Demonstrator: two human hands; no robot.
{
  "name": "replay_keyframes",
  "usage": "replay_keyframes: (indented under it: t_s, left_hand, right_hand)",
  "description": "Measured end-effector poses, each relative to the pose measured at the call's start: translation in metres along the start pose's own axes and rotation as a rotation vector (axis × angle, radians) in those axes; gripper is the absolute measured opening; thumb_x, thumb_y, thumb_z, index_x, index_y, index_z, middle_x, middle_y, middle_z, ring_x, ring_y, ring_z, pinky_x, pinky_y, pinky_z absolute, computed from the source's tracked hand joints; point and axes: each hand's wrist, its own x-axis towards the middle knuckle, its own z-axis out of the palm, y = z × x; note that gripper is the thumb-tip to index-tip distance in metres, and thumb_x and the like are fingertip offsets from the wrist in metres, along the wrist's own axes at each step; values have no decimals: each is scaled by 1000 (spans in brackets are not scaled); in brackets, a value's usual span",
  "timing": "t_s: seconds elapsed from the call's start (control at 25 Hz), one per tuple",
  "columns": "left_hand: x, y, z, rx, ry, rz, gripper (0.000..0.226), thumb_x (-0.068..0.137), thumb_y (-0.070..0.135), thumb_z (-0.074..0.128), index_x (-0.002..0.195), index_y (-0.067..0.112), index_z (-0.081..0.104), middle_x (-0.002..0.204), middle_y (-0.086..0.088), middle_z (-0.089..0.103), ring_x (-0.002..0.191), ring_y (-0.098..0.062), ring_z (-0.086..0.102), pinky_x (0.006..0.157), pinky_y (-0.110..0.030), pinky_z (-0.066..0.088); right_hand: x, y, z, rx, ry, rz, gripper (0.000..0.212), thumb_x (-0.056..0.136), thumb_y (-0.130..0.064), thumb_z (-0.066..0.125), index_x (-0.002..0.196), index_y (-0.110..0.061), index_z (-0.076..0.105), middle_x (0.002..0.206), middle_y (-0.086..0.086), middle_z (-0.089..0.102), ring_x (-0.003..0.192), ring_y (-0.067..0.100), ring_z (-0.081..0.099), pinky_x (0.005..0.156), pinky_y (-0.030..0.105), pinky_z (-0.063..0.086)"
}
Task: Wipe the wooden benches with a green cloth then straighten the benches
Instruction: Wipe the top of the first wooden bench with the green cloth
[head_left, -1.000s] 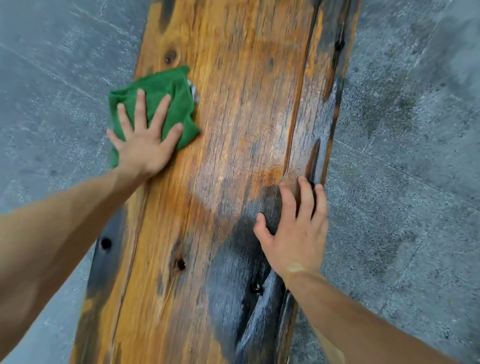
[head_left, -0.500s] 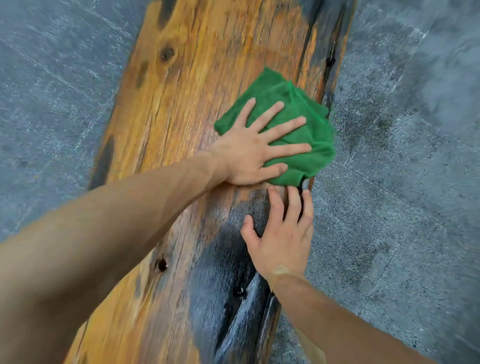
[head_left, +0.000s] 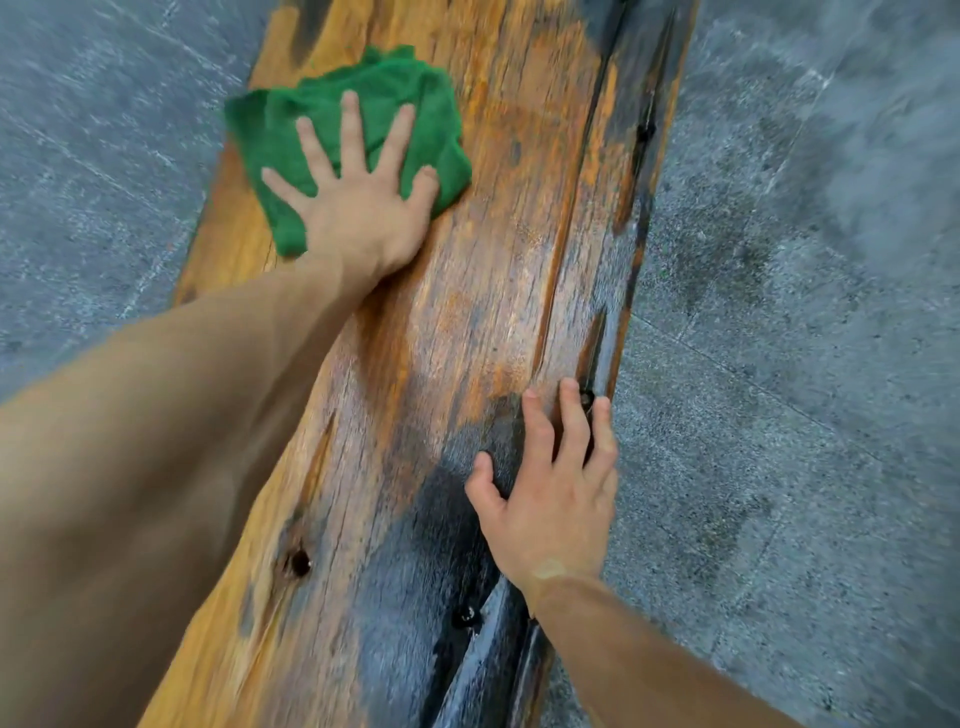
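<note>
A long wooden bench (head_left: 509, 249) runs from the bottom to the top of the view, orange-brown with dark weathered patches and a crack along its right side. A folded green cloth (head_left: 395, 88) lies on the bench's far left part, near its left edge. My left hand (head_left: 358, 197) presses flat on the cloth with fingers spread. Nearer to me, my right hand (head_left: 550, 499) rests flat on the bench's right edge, fingers apart and holding nothing.
Grey concrete floor (head_left: 779, 364) lies on both sides of the bench. Dark knot holes (head_left: 298, 564) mark the near part of the wood.
My left hand has swept the green cloth from the bench's right edge back to its left side. My right hand has stayed in place on the right edge.
</note>
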Motion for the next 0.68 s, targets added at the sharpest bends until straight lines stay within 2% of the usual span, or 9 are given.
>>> replay_keyframes:
  t_s: [0.2, 0.28, 0.32, 0.36, 0.4, 0.52, 0.56, 0.6, 0.68]
  left_hand:
    - [-59, 64, 22, 304, -72, 785, 63, 94, 67, 11, 154, 56, -3, 169, 6, -12, 153, -40, -11, 111, -78, -3]
    - [-73, 33, 23, 358, -59, 1021, 61, 94, 63, 12, 154, 56, -1, 170, 7, -5, 154, -38, -5, 114, -75, -3]
    - [-74, 4, 22, 360, -29, 1045, 61, 95, 62, 14, 154, 55, 1, 170, 7, -2, 155, -37, -2, 115, -74, -1]
    - [-73, -27, 21, 331, 1, 985, 61, 95, 61, 17, 154, 55, 2, 170, 7, 1, 155, -37, 1, 115, -74, 2]
    - [-75, -60, 20, 278, 22, 849, 61, 95, 63, 19, 153, 55, 1, 169, 8, 2, 155, -37, 3, 114, -75, 5]
    - [-83, -112, 22, 95, 102, 216, 63, 93, 67, 17, 153, 57, 6, 170, 7, 1, 155, -34, 1, 115, -74, 5]
    - [-85, -110, 24, 60, 113, 78, 63, 93, 67, 18, 154, 55, 10, 170, 6, 2, 155, -33, 0, 116, -73, 3]
    - [-86, -105, 26, 38, 126, 13, 63, 93, 66, 18, 155, 54, 13, 170, 5, 3, 155, -33, 0, 115, -72, 2]
    - [-86, -99, 24, 21, 123, 3, 64, 93, 66, 18, 155, 52, 14, 170, 5, 2, 155, -32, 0, 115, -71, 1]
  right_hand:
    - [2, 2, 0, 35, 2, 7, 69, 83, -54, 47, 143, -21, 39, 155, 10, 33, 144, 38, 23, 95, 62, 46]
    - [2, 2, 0, 34, 12, -1, 67, 82, -53, 48, 139, -19, 42, 152, 10, 35, 143, 39, 25, 97, 63, 46]
    - [3, 2, 0, 32, 22, -1, 66, 82, -52, 48, 138, -19, 42, 152, 11, 35, 142, 39, 25, 98, 63, 45]
    - [3, 3, 1, 28, 31, 4, 66, 82, -52, 47, 139, -19, 42, 153, 11, 34, 142, 38, 25, 99, 63, 44]
    - [2, 2, 0, 30, 23, 7, 67, 82, -52, 46, 141, -20, 41, 155, 11, 34, 143, 38, 24, 99, 63, 44]
    - [1, -1, 0, 24, -20, 11, 68, 84, -54, 43, 144, -21, 36, 157, 10, 31, 144, 37, 21, 96, 64, 47]
    - [1, -1, 0, 7, -28, 17, 69, 85, -54, 43, 144, -21, 36, 157, 9, 30, 144, 37, 21, 96, 64, 47]
    - [1, -2, 0, 5, -34, 16, 69, 84, -55, 43, 144, -21, 36, 157, 10, 30, 144, 38, 21, 95, 64, 47]
    - [2, -1, 0, 7, -30, 12, 70, 84, -54, 44, 144, -20, 36, 157, 11, 31, 144, 39, 22, 95, 64, 48]
